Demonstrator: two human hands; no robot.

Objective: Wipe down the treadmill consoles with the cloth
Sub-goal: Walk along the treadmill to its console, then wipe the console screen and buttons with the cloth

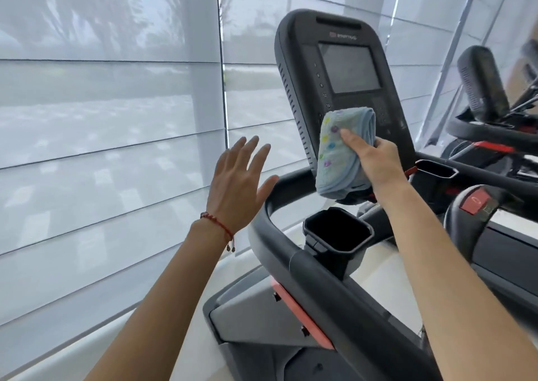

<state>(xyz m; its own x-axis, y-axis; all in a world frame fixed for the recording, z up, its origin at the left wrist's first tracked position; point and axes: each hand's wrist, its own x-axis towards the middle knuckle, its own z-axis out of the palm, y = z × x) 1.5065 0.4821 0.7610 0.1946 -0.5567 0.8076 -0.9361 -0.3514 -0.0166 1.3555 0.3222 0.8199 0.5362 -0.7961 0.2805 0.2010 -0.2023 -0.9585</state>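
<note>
1. Head view shows the right hand (375, 159) gripping the folded cloth (340, 153), thumb on the front, and holding it against the lower face of the near console (343, 83), probably so that a thick pad meets the panel.
2. At about 9 o'clock from the cloth, the left hand (238, 182) is raised with its fingers spread and holds nothing; it is just beside the handrail (262, 211), perhaps for balance.
3. Pale blue and fluffy, the cloth has small coloured dots and a stitched edge.
4. A second console (483, 80) stands at 3 o'clock, probably waiting for its turn.
</note>
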